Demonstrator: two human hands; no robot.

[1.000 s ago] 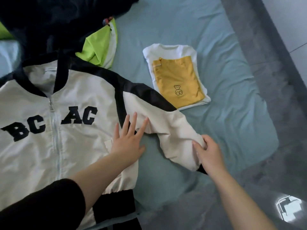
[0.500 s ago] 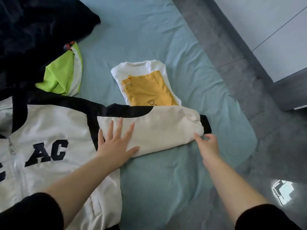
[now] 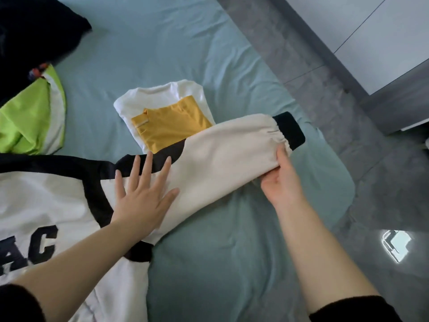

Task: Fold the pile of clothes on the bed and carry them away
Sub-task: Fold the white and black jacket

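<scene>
Under my flat, open left hand (image 3: 141,198) the jacket (image 3: 46,201) lies spread on the bed (image 3: 209,252); my right hand (image 3: 281,180) grips its sleeve (image 3: 222,163) just short of the cuff (image 3: 289,130). I am at the sleeve fold; next, I judge, the sleeve must swing leftward across the jacket.

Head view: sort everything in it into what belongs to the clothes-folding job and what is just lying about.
Belongs to the job:
cream and black jacket with its outstretched sleeve
folded yellow top lying on the folded white top
green garment
dark garment
bed

Just lying about:
grey floor
white panel
light patch on the floor
</scene>
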